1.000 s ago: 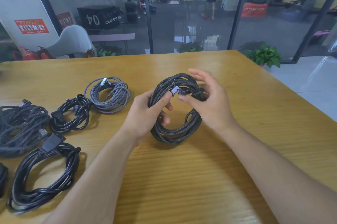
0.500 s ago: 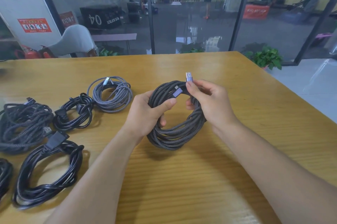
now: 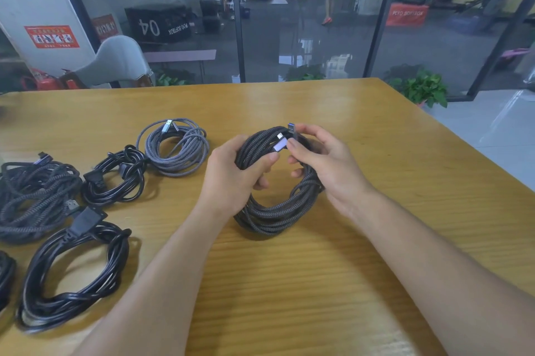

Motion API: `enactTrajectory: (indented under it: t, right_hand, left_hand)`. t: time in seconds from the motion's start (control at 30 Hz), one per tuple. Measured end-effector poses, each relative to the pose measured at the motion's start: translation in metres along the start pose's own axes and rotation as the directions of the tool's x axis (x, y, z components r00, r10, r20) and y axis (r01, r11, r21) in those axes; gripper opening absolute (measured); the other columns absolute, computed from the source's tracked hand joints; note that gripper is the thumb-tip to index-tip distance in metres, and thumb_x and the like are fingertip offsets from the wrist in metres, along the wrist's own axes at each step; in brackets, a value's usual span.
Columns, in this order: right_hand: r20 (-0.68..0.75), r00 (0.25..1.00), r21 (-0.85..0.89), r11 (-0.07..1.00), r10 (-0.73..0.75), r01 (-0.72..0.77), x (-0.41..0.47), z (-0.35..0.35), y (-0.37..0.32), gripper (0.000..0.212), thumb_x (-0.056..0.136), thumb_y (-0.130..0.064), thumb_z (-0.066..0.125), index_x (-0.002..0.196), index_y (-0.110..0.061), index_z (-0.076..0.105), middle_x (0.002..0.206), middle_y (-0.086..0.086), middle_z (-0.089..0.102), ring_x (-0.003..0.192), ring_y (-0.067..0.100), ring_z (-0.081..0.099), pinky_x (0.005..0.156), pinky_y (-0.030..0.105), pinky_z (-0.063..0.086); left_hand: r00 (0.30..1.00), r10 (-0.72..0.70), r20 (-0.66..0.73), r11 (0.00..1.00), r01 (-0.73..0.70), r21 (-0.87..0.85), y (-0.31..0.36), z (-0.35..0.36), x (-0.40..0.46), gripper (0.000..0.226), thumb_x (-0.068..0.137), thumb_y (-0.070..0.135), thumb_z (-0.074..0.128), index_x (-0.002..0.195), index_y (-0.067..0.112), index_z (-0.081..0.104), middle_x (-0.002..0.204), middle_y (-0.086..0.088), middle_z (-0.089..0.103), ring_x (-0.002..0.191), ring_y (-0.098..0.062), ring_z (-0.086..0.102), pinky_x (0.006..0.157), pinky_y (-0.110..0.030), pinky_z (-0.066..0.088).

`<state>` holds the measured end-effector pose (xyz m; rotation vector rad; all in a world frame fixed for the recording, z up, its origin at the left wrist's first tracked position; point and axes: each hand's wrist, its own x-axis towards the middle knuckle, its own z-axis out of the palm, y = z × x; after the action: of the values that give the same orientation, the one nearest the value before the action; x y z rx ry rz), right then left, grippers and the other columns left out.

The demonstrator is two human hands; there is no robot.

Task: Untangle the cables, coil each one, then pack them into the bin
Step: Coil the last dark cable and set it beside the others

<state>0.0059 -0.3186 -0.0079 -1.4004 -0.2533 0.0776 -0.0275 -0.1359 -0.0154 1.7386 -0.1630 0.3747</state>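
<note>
While my left hand (image 3: pixel 231 179) wraps the near-left side of the dark braided cable coil (image 3: pixel 278 210), thumb laid over the strands and fingers curled through the middle, my right hand (image 3: pixel 324 164) pinches the plug end at the top, where a silver-violet connector (image 3: pixel 280 144) and a second plug with a blue tip (image 3: pixel 291 127) stick out between my fingertips. This coil stands tilted, its lower loops resting on the wooden table (image 3: pixel 376 138) in front of me, its top lifted in both hands. I judge it soft and limp, not stiff: the braid should give good friction, but the many loops will slump and spring apart if I let go of one side, so the place to hold is across the whole bundle, all strands at once, with the loose ends tucked or wound round before I set it down. It looks moderately heavy for a cable, yet easy for one hand. To my left lie coils already done: a grey braided coil (image 3: pixel 176 147), a small black cable bundle (image 3: pixel 115 179), a large black power cable coil (image 3: pixel 72 271) nearest me, and a looser dark braided heap (image 3: pixel 31 196) at the edge. I see no bin in view, so packing is not yet begun.
</note>
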Motion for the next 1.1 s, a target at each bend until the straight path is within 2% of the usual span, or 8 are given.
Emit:
enactTrajectory:
  t: [0.13,0.33,0.53,0.73,0.83,0.93,1.03,1.1]
  right_hand:
    - [0.005,0.993,-0.206,0.972,-0.116,0.115,0.0,-0.002,0.001,0.039,0.09,-0.019,0.081,0.126,-0.023,0.068,0.11,0.004,0.075,0.094,0.021,0.074,0.067,0.031,0.06]
    - [0.082,0.991,-0.314,0.941,-0.105,0.125,0.003,-0.006,0.007,0.047,0.087,-0.026,0.085,0.129,-0.03,0.064,0.12,0.0,0.069,0.095,0.014,0.072,0.069,0.03,0.061]
    - [0.098,0.993,-0.467,0.878,-0.068,0.106,0.01,-0.017,0.015,0.046,0.088,-0.035,0.083,0.129,-0.038,0.062,0.12,-0.01,0.071,0.11,0.005,0.068,0.1,0.033,0.054]
    - [0.067,0.995,-0.407,0.909,-0.067,0.089,0.01,-0.017,0.017,0.032,0.096,-0.04,0.073,0.126,-0.036,0.063,0.109,-0.002,0.074,0.077,0.01,0.068,0.077,0.031,0.058]
    - [0.065,0.996,-0.445,0.891,-0.067,0.089,0.012,-0.017,0.022,0.029,0.098,-0.038,0.07,0.126,-0.036,0.064,0.105,-0.006,0.073,0.078,0.01,0.068,0.08,0.035,0.058]
    - [0.073,0.994,-0.535,0.838,-0.085,0.111,0.012,-0.018,0.024,0.029,0.098,-0.035,0.07,0.126,-0.034,0.065,0.106,-0.014,0.073,0.086,-0.002,0.065,0.083,0.023,0.049]
    - [0.065,0.996,-0.62,0.78,-0.057,0.085,0.011,-0.019,0.025,0.03,0.097,-0.039,0.07,0.127,-0.033,0.066,0.111,-0.016,0.073,0.1,-0.001,0.067,0.093,0.026,0.053]
    - [0.062,0.998,-0.657,0.752,-0.027,0.061,0.009,-0.019,0.026,0.037,0.096,-0.045,0.07,0.131,-0.032,0.066,0.118,-0.017,0.072,0.11,0.002,0.066,0.102,0.032,0.053]
  left_hand:
    - [1.0,-0.029,0.002,0.996,0.029,0.08,-0.001,0.001,0.0,0.016,0.096,0.032,0.073,0.095,0.016,0.068,0.064,-0.004,0.066,0.045,-0.023,0.062,0.048,-0.026,0.048]
    - [0.996,-0.086,0.034,0.994,0.083,0.071,-0.003,0.0,0.0,0.016,0.095,0.031,0.075,0.097,0.016,0.07,0.07,-0.004,0.071,0.05,-0.021,0.063,0.05,-0.027,0.049]
    - [0.987,-0.143,0.071,0.99,0.141,0.029,-0.007,0.001,0.001,0.021,0.095,0.016,0.075,0.114,0.015,0.067,0.067,0.002,0.069,0.057,-0.015,0.065,0.055,-0.026,0.053]
    - [0.983,-0.173,0.062,0.985,0.174,-0.018,-0.006,0.002,0.001,0.029,0.094,0.01,0.075,0.121,0.015,0.065,0.071,0.001,0.069,0.053,-0.012,0.062,0.054,-0.023,0.052]
    - [0.984,-0.175,0.045,0.985,0.175,-0.004,-0.006,0.002,0.001,0.03,0.094,0.014,0.076,0.122,0.014,0.066,0.083,-0.003,0.073,0.063,-0.014,0.069,0.06,-0.028,0.058]
    - [0.986,-0.168,0.021,0.983,0.166,0.071,-0.013,0.001,0.002,0.029,0.095,0.023,0.075,0.122,0.017,0.067,0.095,-0.001,0.076,0.077,-0.014,0.074,0.076,-0.036,0.063]
    - [0.991,-0.133,0.015,0.942,0.122,0.312,-0.019,-0.003,0.004,0.036,0.097,0.034,0.07,0.131,0.024,0.065,0.116,0.012,0.071,0.105,-0.009,0.068,0.098,-0.033,0.054]
    - [0.99,-0.14,0.016,0.915,0.123,0.385,-0.014,-0.003,0.002,0.045,0.1,0.038,0.065,0.142,0.022,0.059,0.13,0.01,0.065,0.121,-0.008,0.059,0.105,-0.028,0.045]
